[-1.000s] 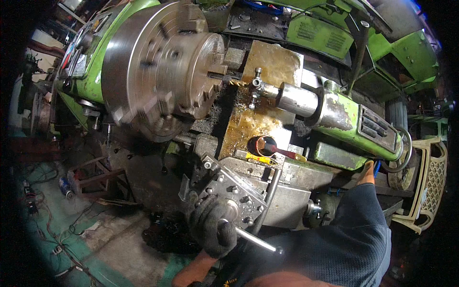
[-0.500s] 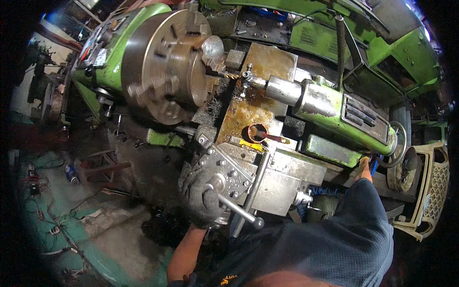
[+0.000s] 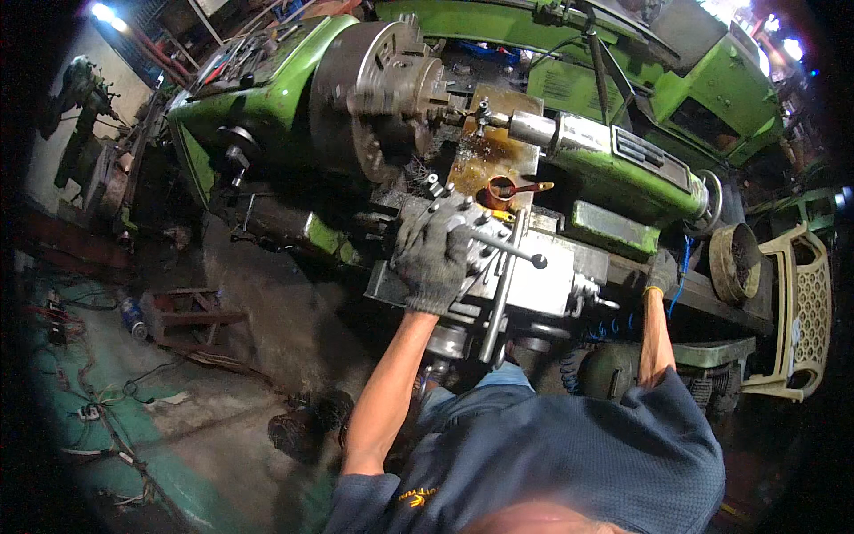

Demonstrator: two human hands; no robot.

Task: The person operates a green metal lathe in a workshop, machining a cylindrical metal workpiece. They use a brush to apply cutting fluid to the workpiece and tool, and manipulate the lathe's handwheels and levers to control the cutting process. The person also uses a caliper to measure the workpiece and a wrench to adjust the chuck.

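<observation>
My left hand (image 3: 431,258), in a dark grey knit glove, is closed over the hub of the tool post lever (image 3: 511,248), on top of the square metal tool post (image 3: 480,258). The lever's ball end points right. My right hand (image 3: 660,271), also gloved, rests low against the lathe bed beneath the tailstock (image 3: 614,156); its fingers are too dark and small to make out. At the left, the large lathe chuck (image 3: 369,102) is blurred by rotation. A drill held in the tailstock quill (image 3: 532,129) faces the chuck.
A red-brown cup (image 3: 500,198) with a brush stands on the oily carriage plate (image 3: 520,158), close to the tool post. Metal chips lie below the chuck. A handwheel (image 3: 712,200), a round drum (image 3: 735,261) and a beige plastic chair (image 3: 792,311) are at the right.
The view has shifted, so the lathe sits differently in the picture. My left hand stays on the tool post, now seen more from above. My right hand and forearm show more fully.
</observation>
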